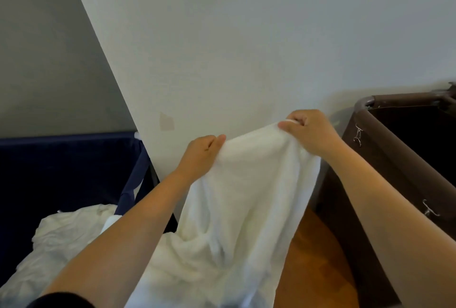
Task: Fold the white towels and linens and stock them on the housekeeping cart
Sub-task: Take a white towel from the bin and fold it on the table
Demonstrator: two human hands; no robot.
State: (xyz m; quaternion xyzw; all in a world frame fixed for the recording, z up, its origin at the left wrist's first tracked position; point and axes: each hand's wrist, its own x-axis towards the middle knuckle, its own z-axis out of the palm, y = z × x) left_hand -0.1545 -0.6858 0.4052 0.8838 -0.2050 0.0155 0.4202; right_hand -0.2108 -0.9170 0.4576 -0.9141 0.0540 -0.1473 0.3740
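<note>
— Towel (246,196) is up in front of you, white, held by its top edge before the white wall (246,36). Its lower part sags toward you and runs out of view at the near edge.

— Agreed, and both of your hands have it. Your left hand (201,153) pinches the edge at the towel's left end, thumb pressed against curled fingers.

— Your right hand (308,131) sits higher and farther right. Its fingers curl round a bunch of the same edge, and the thumb points left along it.

— So the edge climbs from your left to your right in a gentle curve, and folds hang down below both grips.

— Left of you stands a dark blue bin (61,172) with crumpled white linens (66,238) lying in it, just beside your left forearm. You cannot tell whether the towel touches that pile, because your arm covers the spot.

— On your right is a brown bin (394,154) with a rounded rim and a dark inside. Two metal clips (357,134) hang on the side that faces the towel.

— Between the towel and the brown bin you see wood floor (311,246).

— A black sleeve (59,301) shows at the near left corner, on your left arm. Far left, the white wall meets a grey wall (49,48). A small pale patch (167,121) marks the white wall up and left of your left hand.
</note>
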